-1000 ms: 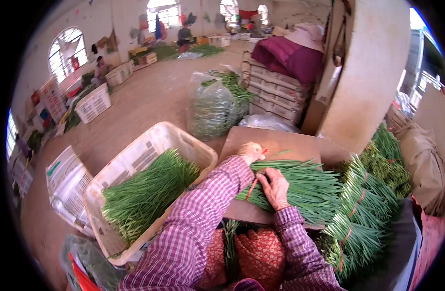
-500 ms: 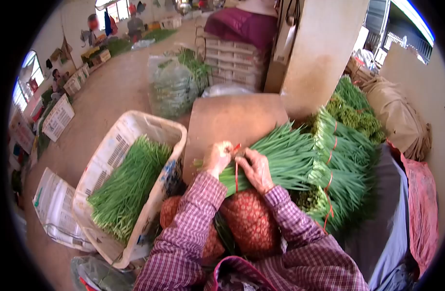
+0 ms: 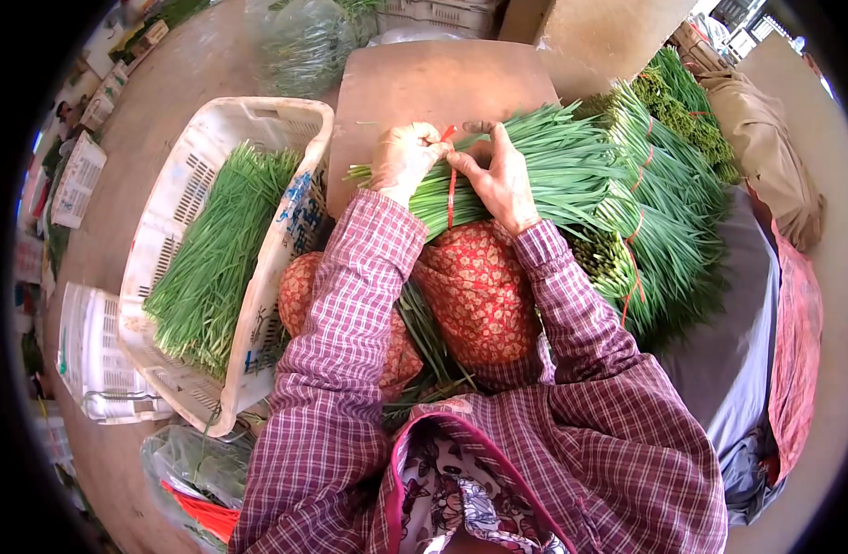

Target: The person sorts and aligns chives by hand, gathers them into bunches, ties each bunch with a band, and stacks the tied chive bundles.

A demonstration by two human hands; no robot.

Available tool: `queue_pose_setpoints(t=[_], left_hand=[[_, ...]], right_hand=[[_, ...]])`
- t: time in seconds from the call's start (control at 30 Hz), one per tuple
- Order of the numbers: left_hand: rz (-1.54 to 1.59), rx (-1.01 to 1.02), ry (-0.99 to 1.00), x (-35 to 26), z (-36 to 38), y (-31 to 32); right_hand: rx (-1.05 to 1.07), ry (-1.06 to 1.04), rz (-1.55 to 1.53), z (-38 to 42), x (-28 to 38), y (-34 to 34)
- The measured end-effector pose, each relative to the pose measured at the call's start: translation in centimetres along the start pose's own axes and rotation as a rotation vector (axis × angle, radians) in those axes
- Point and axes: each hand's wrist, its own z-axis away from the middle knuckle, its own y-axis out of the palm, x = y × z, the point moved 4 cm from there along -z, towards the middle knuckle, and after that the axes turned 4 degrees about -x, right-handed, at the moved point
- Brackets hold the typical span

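Note:
A bunch of long green stalks [image 3: 553, 152] lies across the near part of a brown board [image 3: 442, 83]. Around its stem end runs a red tie [image 3: 451, 196]. My left hand [image 3: 405, 159] pinches the tie above the bunch. Close to its right, my right hand [image 3: 499, 175] rests on the bunch, thumb and fingers curled toward the tie; what its fingertips hold is too small to make out. Tied bunches [image 3: 668, 203] with red bands are stacked on the right.
At the left stands a white crate [image 3: 230, 406] holding loose green stalks [image 3: 225, 258]. A second white crate [image 3: 96, 355] is beyond it. Clear plastic bags [image 3: 308, 46] sit behind the board. A pillar [image 3: 608, 42] rises at the back right.
The view has tilted downward, so everything sits higher in the picture. Both hands remain at the red tie, with the right hand's fingers more raised.

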Motion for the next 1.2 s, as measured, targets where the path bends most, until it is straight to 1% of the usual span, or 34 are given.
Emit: queue_pose_setpoints(t=[0.07,0.13,0.17,0.2,0.27,0.3,0.43,0.5,0.53,0.6,0.63,0.7,0.73,0.8,0.93,1.0,1.03,1.1,1.13,1.2], left_hand=[[-0.054,0.018,-0.033,0.3,0.2,-0.4],[-0.090,0.048,0.090,0.1,0.2,-0.5],[-0.147,0.096,0.053,-0.4,0.5,-0.6],[-0.146,0.100,0.050,-0.9,0.8,-0.7],[-0.084,0.163,0.104,-1.9,1.4,-0.6],[-0.110,0.194,0.085,-2.3,1.6,-0.8],[-0.052,0.237,0.129,-2.1,2.0,-1.0],[-0.032,0.249,0.153,-2.0,2.2,-1.0],[-0.031,0.248,0.150,-1.9,2.2,-1.0],[-0.290,0.230,0.368,-2.3,2.1,-0.9],[-0.289,0.229,0.367,-2.1,2.2,-0.9],[-0.397,0.165,0.498,-2.7,2.8,-0.9],[-0.396,0.165,0.496,-2.8,2.8,-0.8],[-0.326,0.228,0.365,-2.1,2.5,-0.7],[-0.322,0.250,0.431,-2.0,2.9,-1.1],[-0.359,0.399,0.376,-1.8,2.8,-1.2],[-0.358,0.398,0.374,-1.7,2.9,-1.1],[-0.311,0.361,0.254,-1.5,3.3,-0.6],[-0.311,0.361,0.253,-1.6,3.5,-0.4],[-0.394,0.340,0.216,-1.8,3.7,-0.2]], right_hand=[[-0.008,-0.013,0.014,0.0,-0.2,0.0],[-0.034,-0.052,0.031,0.1,-0.3,0.0],[-0.041,-0.064,0.043,0.2,-0.3,0.0],[-0.042,-0.060,0.044,0.2,-0.3,0.0],[-0.045,-0.117,0.052,0.2,-0.1,0.0],[-0.030,-0.097,0.063,0.3,0.0,0.0],[0.010,-0.136,0.123,0.1,-0.3,0.1],[0.041,-0.240,0.156,-0.2,-0.1,0.3],[0.044,-0.238,0.155,-0.1,-0.1,0.2],[0.075,-0.305,0.193,-0.2,0.4,0.1],[0.077,-0.304,0.193,-0.3,0.5,0.1],[0.112,-0.301,0.225,-0.4,0.3,0.1],[0.114,-0.300,0.224,-0.4,0.3,0.1],[0.088,-0.294,0.218,-0.3,0.0,0.1],[0.055,-0.318,0.176,-0.1,-0.2,0.0],[0.052,-0.283,0.149,0.0,-0.4,0.1],[0.054,-0.282,0.148,0.0,-0.4,0.1],[0.039,-0.299,0.129,0.0,-0.5,0.1],[0.040,-0.299,0.129,0.1,-0.5,0.1],[0.065,-0.264,0.163,0.0,-0.6,0.1]])
